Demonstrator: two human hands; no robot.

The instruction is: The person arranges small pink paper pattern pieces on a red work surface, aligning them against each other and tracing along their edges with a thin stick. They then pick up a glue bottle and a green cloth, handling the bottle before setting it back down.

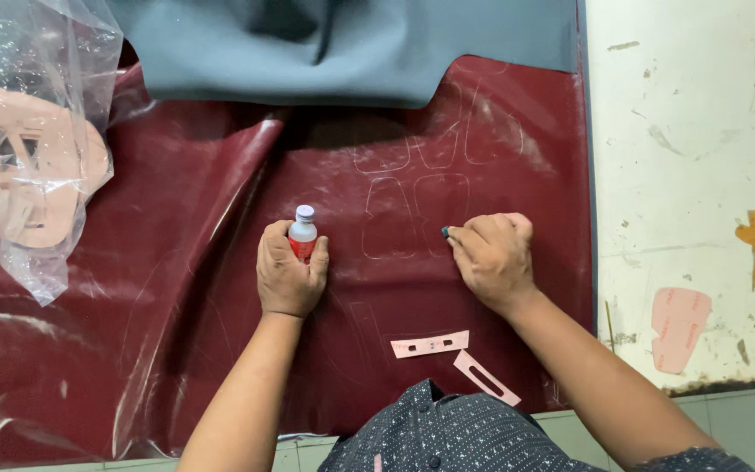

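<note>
1. Left hand (288, 273) wrapped around a small bottle (303, 232), held upright on the dark red glossy sheet (176, 262). White cap on; red label partly covered by the fingers. Contents not visible.
2. Right hand (493, 258) closed in a loose fist, pinching a small dark-tipped object (446, 232) against the sheet; too small to say whether it is a marker or a cap.
3. Faint pale outlines (417, 188) of rounded shapes drawn on the sheet, just above the right hand.
4. Clear plastic bag (37, 114) at upper left, lying on the sheet; inside it, a stack of pink cut-out templates (24, 175) with window openings.
5. Two loose pink strip templates (430, 343) near the person's body, one slotted.
6. Grey-blue material (351, 44) overlaps the sheet's far edge.
7. Worn white table (683, 131) at right bears one pink oval template (679, 328).
</note>
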